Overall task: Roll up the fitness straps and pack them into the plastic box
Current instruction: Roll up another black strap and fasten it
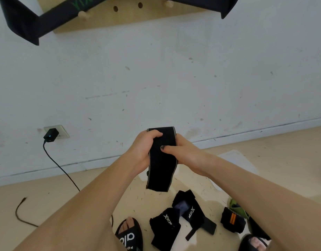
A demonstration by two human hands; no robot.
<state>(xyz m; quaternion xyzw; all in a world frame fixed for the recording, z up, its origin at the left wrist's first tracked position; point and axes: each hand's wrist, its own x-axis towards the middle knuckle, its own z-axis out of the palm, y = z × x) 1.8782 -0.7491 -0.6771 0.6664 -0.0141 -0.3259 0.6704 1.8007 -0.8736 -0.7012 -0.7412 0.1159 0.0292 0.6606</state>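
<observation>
A wide black fitness strap (162, 171) with pale edges is held up in front of me, its loose end hanging down toward the floor. My left hand (144, 148) grips its upper left edge, fingers curled over the top. My right hand (183, 151) holds the right edge, thumb pressed across the front. On the floor below lie two black straps with white lettering (165, 228) (191, 211) and a rolled black strap with an orange stripe (232, 221). A clear plastic box (237, 158) shows faintly behind my right forearm.
A black charger (51, 134) sits in a wall socket at left, its cable (65, 174) trailing over the floor. My feet in black slides (129, 234) (253, 242) stand at the bottom. Long black straps (24, 24) hang from a wooden pegboard (120, 13) on the wall above.
</observation>
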